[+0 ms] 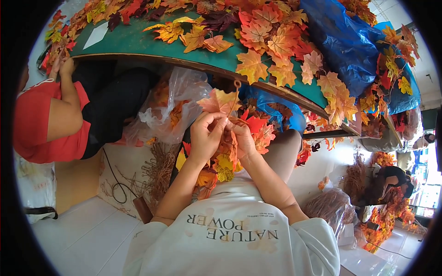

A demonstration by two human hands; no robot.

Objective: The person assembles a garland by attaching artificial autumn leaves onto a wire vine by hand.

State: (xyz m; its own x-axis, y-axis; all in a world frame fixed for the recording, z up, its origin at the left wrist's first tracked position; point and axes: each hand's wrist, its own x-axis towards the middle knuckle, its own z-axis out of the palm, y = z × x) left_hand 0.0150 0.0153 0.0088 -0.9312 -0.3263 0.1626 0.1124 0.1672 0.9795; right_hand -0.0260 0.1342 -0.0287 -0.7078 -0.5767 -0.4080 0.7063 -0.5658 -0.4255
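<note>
My left hand [206,138] and my right hand [241,139] meet over my lap, just in front of the table edge. Both are closed, fingertips pinched together on an artificial maple leaf garland [225,168]. An orange-yellow maple leaf [220,101] sticks up above the left fingers. From between the hands a thin brown stem [237,95] rises to a small loop at the table's edge. Red, orange and yellow leaves of the garland hang below the hands onto my lap. The exact spot under my fingertips is hidden.
A green-topped table [152,46] carries piles of autumn leaves and a blue plastic bag [343,46]. At left sits a person in red [50,119]. A clear bag [172,106] is under the table; brown stem bundles [161,170] stand beside me. Another person [393,181] is at far right.
</note>
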